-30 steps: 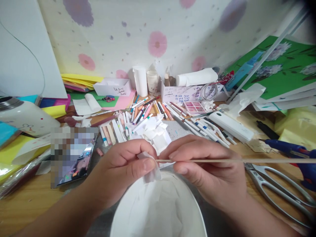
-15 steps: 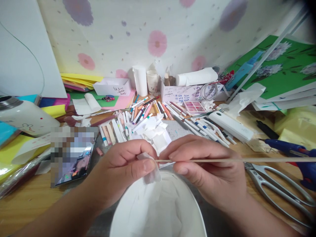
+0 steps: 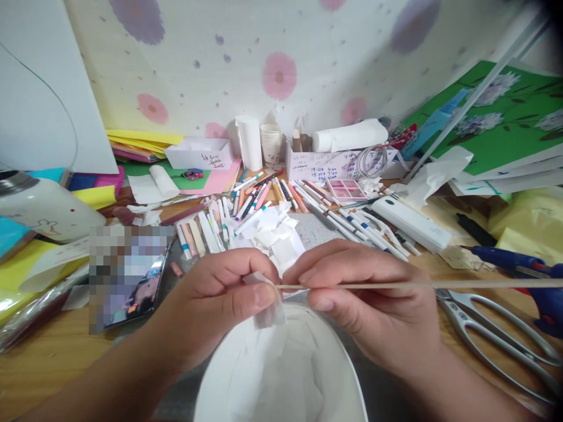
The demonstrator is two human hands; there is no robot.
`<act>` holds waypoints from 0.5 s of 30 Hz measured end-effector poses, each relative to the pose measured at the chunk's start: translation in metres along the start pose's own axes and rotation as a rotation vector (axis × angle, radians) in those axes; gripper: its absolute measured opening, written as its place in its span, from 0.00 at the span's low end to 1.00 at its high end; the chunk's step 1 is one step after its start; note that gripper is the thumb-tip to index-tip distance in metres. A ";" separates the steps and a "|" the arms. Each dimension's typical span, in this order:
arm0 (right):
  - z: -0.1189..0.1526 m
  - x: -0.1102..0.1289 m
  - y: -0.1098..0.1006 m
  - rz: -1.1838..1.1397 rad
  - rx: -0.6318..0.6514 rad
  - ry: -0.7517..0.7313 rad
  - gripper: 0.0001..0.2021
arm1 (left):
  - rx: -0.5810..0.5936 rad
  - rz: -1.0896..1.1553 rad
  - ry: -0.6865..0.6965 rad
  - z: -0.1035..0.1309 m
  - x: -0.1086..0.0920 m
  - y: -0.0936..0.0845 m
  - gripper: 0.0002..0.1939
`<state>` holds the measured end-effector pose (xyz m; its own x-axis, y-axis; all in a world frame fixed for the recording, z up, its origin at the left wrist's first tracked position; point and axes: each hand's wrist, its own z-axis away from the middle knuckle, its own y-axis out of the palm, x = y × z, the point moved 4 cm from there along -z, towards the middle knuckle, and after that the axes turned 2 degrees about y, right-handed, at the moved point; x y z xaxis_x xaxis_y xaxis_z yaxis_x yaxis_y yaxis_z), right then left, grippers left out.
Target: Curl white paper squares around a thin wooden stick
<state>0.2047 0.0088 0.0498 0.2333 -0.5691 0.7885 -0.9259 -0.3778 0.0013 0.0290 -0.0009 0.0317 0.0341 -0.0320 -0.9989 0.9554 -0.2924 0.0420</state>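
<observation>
My left hand (image 3: 215, 305) is closed, with thumb and fingers pinching a small piece of white paper (image 3: 266, 299) against the near end of a thin wooden stick (image 3: 417, 285). My right hand (image 3: 365, 305) is closed on the same stick just right of the paper, thumb below and fingers above. The stick lies level and runs from the paper out to the right edge of the view. Both hands are held just above a white bowl (image 3: 229, 375) at the near edge, which contains flat white paper pieces.

Surroundings:
- Just beyond the hands, a heap of white paper scraps (image 3: 272, 231) lies on the table (image 3: 44, 363).
- Beyond the scraps, many marker pens (image 3: 264, 196) lie spread out.
- Right of my right hand, metal scissors (image 3: 497, 337) lie flat, near a blue glue gun (image 3: 519, 266).
- Farther right and back, a white case (image 3: 411, 223) lies at an angle.
- Left of my left hand, a phone (image 3: 132, 275) lies on the table; its screen is blurred.
- At the far left, a white bottle (image 3: 48, 208) lies on coloured paper sheets.
- At the far side, a stack of paper cups (image 3: 271, 143) stands against the flowered wall.
</observation>
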 end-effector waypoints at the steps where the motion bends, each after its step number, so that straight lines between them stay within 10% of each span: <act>1: 0.000 0.001 0.000 -0.005 -0.003 -0.004 0.08 | -0.004 -0.002 -0.003 0.000 0.000 0.000 0.11; 15: 0.000 0.002 0.000 0.004 0.003 -0.018 0.09 | 0.010 0.027 -0.012 0.001 0.002 -0.001 0.11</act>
<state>0.2051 0.0077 0.0513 0.2349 -0.5836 0.7773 -0.9261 -0.3772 -0.0034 0.0278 -0.0017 0.0292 0.0562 -0.0509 -0.9971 0.9512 -0.3007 0.0689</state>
